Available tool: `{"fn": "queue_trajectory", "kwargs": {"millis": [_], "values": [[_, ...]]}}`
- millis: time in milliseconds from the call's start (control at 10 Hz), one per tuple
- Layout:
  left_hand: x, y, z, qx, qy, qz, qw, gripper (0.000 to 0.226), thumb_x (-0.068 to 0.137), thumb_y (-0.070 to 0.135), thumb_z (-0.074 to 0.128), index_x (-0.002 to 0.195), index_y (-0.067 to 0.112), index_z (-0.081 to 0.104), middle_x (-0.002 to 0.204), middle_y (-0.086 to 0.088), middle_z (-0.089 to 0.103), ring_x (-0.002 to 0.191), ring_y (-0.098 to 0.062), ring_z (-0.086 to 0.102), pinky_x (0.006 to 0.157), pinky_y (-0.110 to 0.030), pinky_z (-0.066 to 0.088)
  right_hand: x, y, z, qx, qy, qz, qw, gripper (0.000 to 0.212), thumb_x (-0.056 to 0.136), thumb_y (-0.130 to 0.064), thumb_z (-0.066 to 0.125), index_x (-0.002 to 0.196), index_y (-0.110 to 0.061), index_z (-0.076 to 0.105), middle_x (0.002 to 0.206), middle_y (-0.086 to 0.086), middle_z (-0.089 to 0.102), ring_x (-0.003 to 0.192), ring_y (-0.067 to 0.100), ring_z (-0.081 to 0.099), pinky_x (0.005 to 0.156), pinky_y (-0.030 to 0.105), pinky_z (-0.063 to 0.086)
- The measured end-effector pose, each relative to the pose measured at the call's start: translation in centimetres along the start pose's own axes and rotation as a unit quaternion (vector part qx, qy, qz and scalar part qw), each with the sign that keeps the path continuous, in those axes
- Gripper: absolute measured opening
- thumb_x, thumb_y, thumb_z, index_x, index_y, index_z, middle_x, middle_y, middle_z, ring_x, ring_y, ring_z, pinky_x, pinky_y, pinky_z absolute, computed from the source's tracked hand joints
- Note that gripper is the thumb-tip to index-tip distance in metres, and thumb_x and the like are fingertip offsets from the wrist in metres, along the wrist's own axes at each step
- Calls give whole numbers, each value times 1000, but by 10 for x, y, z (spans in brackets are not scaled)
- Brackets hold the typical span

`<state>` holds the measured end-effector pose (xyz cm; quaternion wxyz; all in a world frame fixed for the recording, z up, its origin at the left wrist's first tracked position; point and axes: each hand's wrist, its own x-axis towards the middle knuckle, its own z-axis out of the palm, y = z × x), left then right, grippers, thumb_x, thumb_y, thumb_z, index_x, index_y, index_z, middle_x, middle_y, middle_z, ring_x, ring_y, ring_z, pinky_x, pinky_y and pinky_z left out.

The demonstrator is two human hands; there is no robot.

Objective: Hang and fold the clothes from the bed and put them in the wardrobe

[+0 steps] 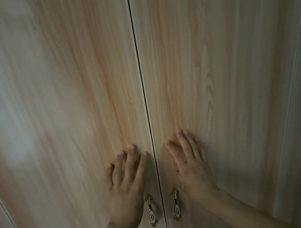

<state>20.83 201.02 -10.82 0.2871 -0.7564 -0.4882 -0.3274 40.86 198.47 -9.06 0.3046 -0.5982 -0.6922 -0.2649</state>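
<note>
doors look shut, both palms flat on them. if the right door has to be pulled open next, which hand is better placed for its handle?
Right, probably. The right hand lies flat on the right door, just above that door's handle. The left hand rests on the left door, across the gap.

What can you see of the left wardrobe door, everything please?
The left wardrobe door is a flat panel of pale wood-grain laminate, upright and closed; only a thin dark gap parts it from the right door. An ornate metal handle with an oval inset hangs vertically near its inner edge. The left hand rests flat on it, fingers spread, just above the handle and not gripping it.
</note>
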Motion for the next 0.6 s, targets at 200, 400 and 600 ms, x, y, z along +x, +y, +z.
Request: {"fn": "queue_trajectory", "kwargs": {"millis": [200,400,600], "values": [[0,5,-17,-13,-100,-13,995,109,63,13,85,156,20,27,166,-9,9,150,-37,17,112,-60,32,-1,-1,-26,23,-71,-4,997,103,72,-24,82,156,-20,23,166,11,-4,153,29,-4,118,52,26],[3,15,-49,-120,-117,-50,985,87,83,32,70,151,33,16,166,-1,3,150,-29,10,117,-48,26,-19,-2,-63,76,-71,33,994,67,88,-29,63,149,-16,37,161,11,21,150,28,17,118,45,28],[-14,32,-72,-223,-141,-116,957,74,91,42,54,153,23,19,163,-2,11,146,-28,15,112,-46,30,-45,-13,-94,107,-84,80,987,64,87,-43,53,144,-16,43,158,12,28,148,26,22,116,42,28]]}}
